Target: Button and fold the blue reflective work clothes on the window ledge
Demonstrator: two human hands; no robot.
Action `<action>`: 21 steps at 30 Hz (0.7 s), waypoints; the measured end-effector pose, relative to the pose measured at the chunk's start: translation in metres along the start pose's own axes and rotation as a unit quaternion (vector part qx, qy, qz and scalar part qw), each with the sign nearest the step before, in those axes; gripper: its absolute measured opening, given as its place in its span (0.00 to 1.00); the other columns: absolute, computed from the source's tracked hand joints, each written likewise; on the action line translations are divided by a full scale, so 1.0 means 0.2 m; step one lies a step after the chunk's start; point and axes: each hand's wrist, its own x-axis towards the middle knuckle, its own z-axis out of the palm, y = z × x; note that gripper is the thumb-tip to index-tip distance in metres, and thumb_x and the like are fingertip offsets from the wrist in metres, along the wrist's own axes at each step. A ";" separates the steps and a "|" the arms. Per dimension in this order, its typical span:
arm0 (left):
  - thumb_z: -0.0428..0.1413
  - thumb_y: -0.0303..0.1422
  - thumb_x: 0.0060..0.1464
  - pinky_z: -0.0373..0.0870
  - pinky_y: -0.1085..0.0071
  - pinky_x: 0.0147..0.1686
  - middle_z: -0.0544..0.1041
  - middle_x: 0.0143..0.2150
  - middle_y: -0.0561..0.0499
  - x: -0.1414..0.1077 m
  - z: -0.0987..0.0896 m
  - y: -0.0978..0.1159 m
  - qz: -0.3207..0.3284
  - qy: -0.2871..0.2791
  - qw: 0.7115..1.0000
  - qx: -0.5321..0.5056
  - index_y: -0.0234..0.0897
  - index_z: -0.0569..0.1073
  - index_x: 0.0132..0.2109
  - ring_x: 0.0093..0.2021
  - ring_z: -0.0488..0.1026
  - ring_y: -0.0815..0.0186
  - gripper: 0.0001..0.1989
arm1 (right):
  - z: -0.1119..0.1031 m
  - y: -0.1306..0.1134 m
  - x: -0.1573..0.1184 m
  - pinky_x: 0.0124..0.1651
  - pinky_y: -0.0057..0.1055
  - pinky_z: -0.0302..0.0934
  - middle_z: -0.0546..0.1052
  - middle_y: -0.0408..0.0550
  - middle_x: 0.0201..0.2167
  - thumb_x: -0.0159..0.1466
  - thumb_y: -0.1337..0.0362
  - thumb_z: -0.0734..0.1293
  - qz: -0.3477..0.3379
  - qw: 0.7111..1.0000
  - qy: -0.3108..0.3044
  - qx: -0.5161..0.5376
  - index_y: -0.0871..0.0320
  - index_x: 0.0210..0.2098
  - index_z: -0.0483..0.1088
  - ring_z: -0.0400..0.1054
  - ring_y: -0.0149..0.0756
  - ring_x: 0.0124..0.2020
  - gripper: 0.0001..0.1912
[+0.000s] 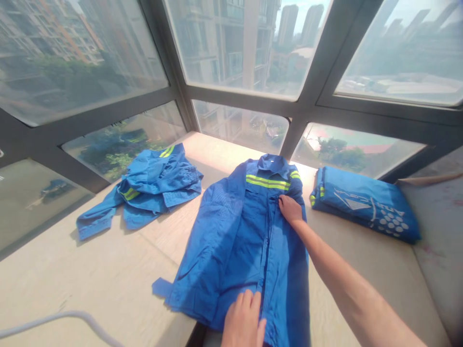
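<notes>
A blue work jacket (pixel 238 241) with yellow-and-silver reflective strips lies spread front up before me, collar toward the windows. One sleeve is folded over its left side. My right hand (pixel 290 208) is at the chest, just below the reflective band, its fingers curled on the front flap. Down by the hem, my left hand (pixel 243 318) rests on the cloth beside the button placket, fingers stretched out and thumb apart. The jacket's lower edge reaches the near edge of the surface and is partly hidden by this hand.
A second blue jacket (pixel 159 183) lies crumpled at the left, one sleeve stretched out. On the right sits a folded blue garment (pixel 365 202) with white print. A grey hose or cable (pixel 72 314) curves across the near left. Framed windows (pixel 238 94) border the pale surface (pixel 141 270).
</notes>
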 end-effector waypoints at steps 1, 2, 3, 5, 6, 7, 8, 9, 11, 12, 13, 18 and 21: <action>0.56 0.31 0.55 0.72 0.63 0.47 0.78 0.51 0.45 0.01 -0.05 -0.04 0.005 0.011 1.000 -0.015 0.42 0.75 0.57 0.47 0.76 0.55 0.21 | -0.02 0.02 0.02 0.48 0.29 0.59 0.77 0.55 0.50 0.73 0.64 0.53 0.001 1.000 -0.007 -0.005 0.58 0.54 0.69 0.71 0.39 0.52 0.17; 0.55 0.31 0.57 0.71 0.63 0.49 0.78 0.51 0.45 0.03 -0.10 -0.09 0.005 0.032 0.999 -0.021 0.42 0.75 0.56 0.49 0.75 0.56 0.20 | -0.04 0.03 0.04 0.48 0.30 0.60 0.77 0.56 0.50 0.73 0.65 0.54 0.003 1.000 -0.014 -0.010 0.58 0.54 0.69 0.71 0.40 0.51 0.17; 0.53 0.31 0.58 0.70 0.62 0.53 0.77 0.52 0.44 0.03 -0.15 -0.17 -0.005 0.063 0.998 -0.015 0.42 0.75 0.56 0.51 0.74 0.56 0.19 | -0.06 0.04 0.06 0.48 0.31 0.60 0.77 0.57 0.49 0.72 0.67 0.55 0.005 1.000 -0.021 -0.016 0.59 0.53 0.70 0.72 0.41 0.50 0.17; 0.51 0.35 0.61 0.64 0.57 0.59 0.75 0.56 0.42 0.02 -0.24 -0.35 -0.059 0.133 0.989 0.023 0.39 0.74 0.57 0.57 0.70 0.54 0.19 | -0.12 0.03 0.10 0.46 0.35 0.61 0.78 0.62 0.45 0.70 0.70 0.56 0.013 0.999 -0.028 -0.029 0.63 0.52 0.70 0.73 0.46 0.47 0.17; 0.50 0.37 0.62 0.62 0.54 0.61 0.74 0.58 0.41 0.01 -0.28 -0.45 -0.107 0.157 0.981 0.046 0.37 0.74 0.57 0.59 0.69 0.51 0.20 | -0.14 0.01 0.12 0.46 0.37 0.61 0.78 0.64 0.44 0.69 0.71 0.56 0.014 0.999 -0.027 -0.035 0.65 0.51 0.70 0.73 0.48 0.46 0.17; 0.49 0.40 0.62 0.61 0.52 0.61 0.73 0.60 0.39 -0.01 -0.30 -0.55 -0.166 0.167 0.970 0.066 0.35 0.73 0.58 0.60 0.67 0.49 0.22 | -0.16 -0.04 0.15 0.45 0.38 0.62 0.77 0.66 0.43 0.68 0.72 0.55 0.011 0.999 -0.024 -0.038 0.67 0.51 0.70 0.73 0.50 0.46 0.17; 0.48 0.42 0.62 0.61 0.51 0.61 0.71 0.61 0.38 -0.03 -0.33 -0.63 -0.223 0.163 0.958 0.078 0.33 0.71 0.60 0.62 0.66 0.48 0.25 | -0.18 -0.10 0.17 0.46 0.39 0.62 0.77 0.67 0.44 0.68 0.72 0.55 0.000 0.999 -0.019 -0.038 0.68 0.52 0.70 0.73 0.50 0.47 0.18; 0.48 0.44 0.62 0.61 0.50 0.61 0.70 0.62 0.36 -0.05 -0.34 -0.71 -0.272 0.147 0.947 0.081 0.31 0.69 0.61 0.62 0.65 0.47 0.28 | -0.20 -0.18 0.19 0.47 0.38 0.62 0.76 0.67 0.45 0.68 0.72 0.55 -0.019 0.999 -0.014 -0.035 0.68 0.53 0.69 0.72 0.50 0.48 0.18; 0.47 0.48 0.60 0.63 0.53 0.59 0.69 0.63 0.36 -0.07 -0.38 -0.81 -0.335 0.090 0.936 0.066 0.29 0.67 0.62 0.62 0.66 0.48 0.32 | -0.21 -0.39 0.23 0.49 0.36 0.61 0.75 0.63 0.48 0.69 0.70 0.55 -0.075 0.997 -0.009 -0.021 0.65 0.55 0.68 0.70 0.48 0.50 0.18; 0.47 0.49 0.60 0.64 0.54 0.58 0.70 0.62 0.37 -0.08 -0.39 -0.83 -0.350 0.056 0.934 0.052 0.30 0.67 0.62 0.61 0.68 0.49 0.32 | -0.21 -0.51 0.25 0.50 0.35 0.61 0.75 0.61 0.48 0.70 0.69 0.55 -0.108 0.994 -0.011 -0.012 0.63 0.55 0.68 0.70 0.46 0.51 0.18; 0.47 0.49 0.60 0.65 0.55 0.57 0.71 0.61 0.38 -0.07 -0.41 -0.85 -0.360 0.024 0.932 0.036 0.31 0.67 0.61 0.60 0.69 0.50 0.32 | -0.21 -0.64 0.27 0.52 0.34 0.60 0.75 0.59 0.49 0.70 0.68 0.56 -0.140 0.990 -0.015 -0.003 0.61 0.55 0.69 0.69 0.45 0.52 0.18; 0.49 0.46 0.59 0.67 0.61 0.51 0.81 0.47 0.48 -0.02 -0.46 -0.87 -0.326 -0.079 0.939 -0.079 0.42 0.76 0.47 0.51 0.76 0.53 0.18 | -0.15 -1.19 0.36 0.49 0.31 0.63 0.73 0.55 0.50 0.69 0.70 0.57 -0.250 0.967 -0.040 0.029 0.55 0.54 0.71 0.68 0.42 0.52 0.18; 0.51 0.46 0.56 0.69 0.67 0.51 0.82 0.42 0.50 -0.01 -0.43 -0.88 -0.274 -0.065 0.943 -0.175 0.41 0.77 0.37 0.48 0.76 0.56 0.16 | -0.10 -1.35 0.39 0.46 0.31 0.66 0.70 0.56 0.54 0.66 0.72 0.60 -0.280 0.958 -0.057 0.037 0.53 0.59 0.66 0.69 0.42 0.52 0.23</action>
